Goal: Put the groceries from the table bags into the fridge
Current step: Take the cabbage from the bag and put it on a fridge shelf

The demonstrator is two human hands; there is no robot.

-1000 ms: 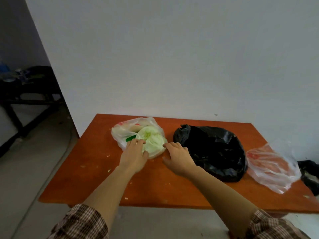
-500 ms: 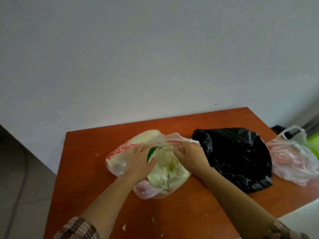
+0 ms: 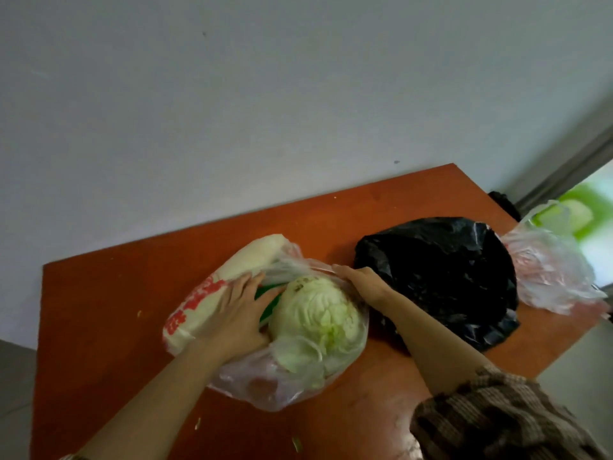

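Note:
A pale green cabbage (image 3: 318, 323) lies in a clear plastic bag with red print (image 3: 195, 303) on the orange table (image 3: 99, 327). A long white vegetable (image 3: 255, 254) pokes out of the bag's far end, and a bit of something green (image 3: 268, 302) shows beside the cabbage. My left hand (image 3: 237, 313) lies inside the bag against the cabbage's left side, fingers extended. My right hand (image 3: 363, 282) grips the bag's edge at the cabbage's far right.
A black plastic bag (image 3: 441, 277) sits right of the cabbage, touching my right forearm. A second clear bag with red contents (image 3: 557, 273) lies at the table's right end. A grey wall stands behind the table. Small green scraps dot the tabletop.
The view has tilted and moved closer. The bag mouth is pulled wider, so more of the cabbage is bare. My left hand has slid in beside the cabbage and my right hand has moved right.

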